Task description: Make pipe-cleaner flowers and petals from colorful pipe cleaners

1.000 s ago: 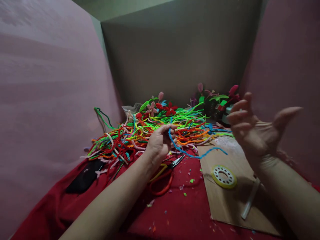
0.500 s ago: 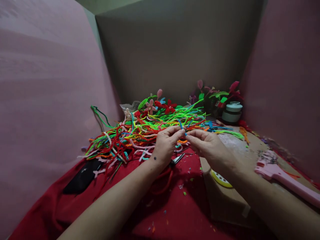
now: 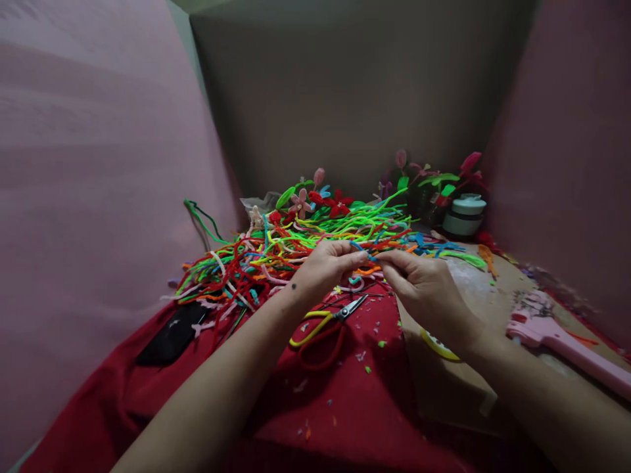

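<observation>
Between my two hands is a short blue pipe cleaner, mostly covered by the fingers. My left hand pinches it with thumb and forefinger. On its other side, my right hand closes its fingertips on the same blue piece. Behind both hands spreads a large heap of colourful pipe cleaners, in green, red, orange, pink and white. Scissors with yellow and red handles lie on the red cloth below my left hand.
A pink glue gun lies on cardboard at right, beside a yellow round item. A black phone rests at left. Pipe-cleaner flowers and a pale green lidded jar stand at the back. Pink panels flank both sides.
The view has shifted slightly. My left hand has rolled over the blue pipe cleaner, whose upright end now lies lower. The scissors show more fully below my left wrist.
</observation>
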Available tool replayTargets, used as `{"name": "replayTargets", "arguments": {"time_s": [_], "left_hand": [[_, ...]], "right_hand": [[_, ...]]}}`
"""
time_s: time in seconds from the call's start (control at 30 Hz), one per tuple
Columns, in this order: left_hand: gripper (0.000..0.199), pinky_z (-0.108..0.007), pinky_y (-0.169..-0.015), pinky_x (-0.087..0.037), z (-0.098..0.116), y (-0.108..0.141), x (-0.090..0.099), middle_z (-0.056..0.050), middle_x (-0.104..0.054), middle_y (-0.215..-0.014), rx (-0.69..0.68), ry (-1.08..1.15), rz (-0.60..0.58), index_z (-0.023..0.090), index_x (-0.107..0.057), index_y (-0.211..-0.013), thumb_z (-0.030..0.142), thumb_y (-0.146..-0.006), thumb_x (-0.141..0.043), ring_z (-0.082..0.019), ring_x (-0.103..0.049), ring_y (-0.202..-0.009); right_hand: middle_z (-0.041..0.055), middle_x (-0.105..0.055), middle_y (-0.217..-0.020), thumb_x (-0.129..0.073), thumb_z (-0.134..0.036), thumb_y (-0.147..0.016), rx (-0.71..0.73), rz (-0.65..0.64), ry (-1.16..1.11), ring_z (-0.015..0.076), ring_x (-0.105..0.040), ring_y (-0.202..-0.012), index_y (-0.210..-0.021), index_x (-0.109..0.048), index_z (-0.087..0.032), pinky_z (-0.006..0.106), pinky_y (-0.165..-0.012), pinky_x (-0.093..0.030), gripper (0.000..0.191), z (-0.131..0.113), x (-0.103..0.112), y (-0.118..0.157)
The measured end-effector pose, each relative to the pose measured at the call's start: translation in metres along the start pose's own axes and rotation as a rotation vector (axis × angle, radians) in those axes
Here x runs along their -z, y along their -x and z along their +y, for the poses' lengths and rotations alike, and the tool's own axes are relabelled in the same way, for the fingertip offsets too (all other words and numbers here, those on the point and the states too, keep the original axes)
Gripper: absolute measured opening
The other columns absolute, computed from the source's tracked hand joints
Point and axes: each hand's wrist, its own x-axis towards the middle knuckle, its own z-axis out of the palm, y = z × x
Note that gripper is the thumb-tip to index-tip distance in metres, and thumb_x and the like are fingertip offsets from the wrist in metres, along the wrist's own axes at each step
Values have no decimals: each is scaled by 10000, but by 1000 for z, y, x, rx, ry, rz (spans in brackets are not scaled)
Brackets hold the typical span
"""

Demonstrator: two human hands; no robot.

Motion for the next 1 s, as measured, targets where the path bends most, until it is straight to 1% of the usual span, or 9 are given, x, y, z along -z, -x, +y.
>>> {"name": "replayTargets", "arguments": {"time_s": [0.07,0.17,0.2,0.27,0.33,0.47,0.7,0.83,1.0], "left_hand": [[305,-197,-470,-288,6,6,9,45,-434,-535,7,-153,-67,149,-498,-655,410,-807,-460,-58,-366,-459],[278,-210,-501,-313,9,22,20,22,-473,-585,-39,-646,-181,149,-526,-665,389,-799,-480,-77,-403,-512],[236,-222,-528,-335,6,28,21,7,-509,-626,-51,-842,-229,154,-544,-694,363,-791,-491,-96,-442,-554],[177,-255,-560,-370,-3,41,21,-27,-578,-713,22,-1179,-270,167,-565,-800,328,-772,-498,-146,-513,-619],[188,-278,-605,-402,-15,51,18,-58,-619,-843,22,-1310,-311,174,-542,-897,302,-770,-488,-186,-562,-718],[209,-273,-641,-405,-32,58,12,-77,-618,-902,44,-1299,-345,175,-500,-974,210,-822,-361,-179,-577,-761],[274,-234,-539,-354,-22,57,25,-20,-580,-809,119,-1034,-313,190,-446,-1033,327,-799,-412,-136,-501,-635],[249,-245,-593,-392,-26,58,23,-32,-589,-836,93,-1026,-183,185,-464,-1016,294,-796,-420,-145,-528,-679],[396,-273,-746,-444,-40,61,15,-53,-598,-1039,-101,-1017,-2,212,-449,-1147,158,-754,-451,-168,-573,-886]], "right_hand": [[73,-697,-722,-476,-200,-822,73,69,99,194,-631,-621,-871,-698,-147,291,-585,-430,233,6,-2,2],[102,-693,-760,-465,-178,-825,177,119,152,212,-644,-679,-841,-691,-117,304,-623,-452,235,15,-4,2],[104,-693,-773,-465,-171,-824,192,118,150,215,-647,-700,-843,-690,-113,305,-637,-459,233,17,-4,2],[100,-700,-805,-476,-166,-821,185,111,136,219,-654,-734,-864,-691,-115,307,-662,-471,225,20,-4,1],[89,-710,-845,-495,-171,-817,146,110,106,221,-662,-764,-889,-694,-129,308,-681,-480,216,21,-4,1],[73,-721,-859,-521,-192,-814,77,109,46,216,-669,-755,-902,-704,-150,306,-676,-488,207,19,-4,1],[69,-721,-785,-521,-216,-812,-10,120,0,192,-660,-691,-824,-722,-162,279,-643,-468,208,18,0,-3],[45,-713,-723,-533,-224,-795,-104,128,-64,168,-638,-640,-807,-729,-159,255,-605,-440,207,18,4,-7],[24,-693,-659,-521,-197,-772,-194,80,-129,143,-588,-568,-799,-730,-141,244,-547,-399,217,17,10,-10]]}}
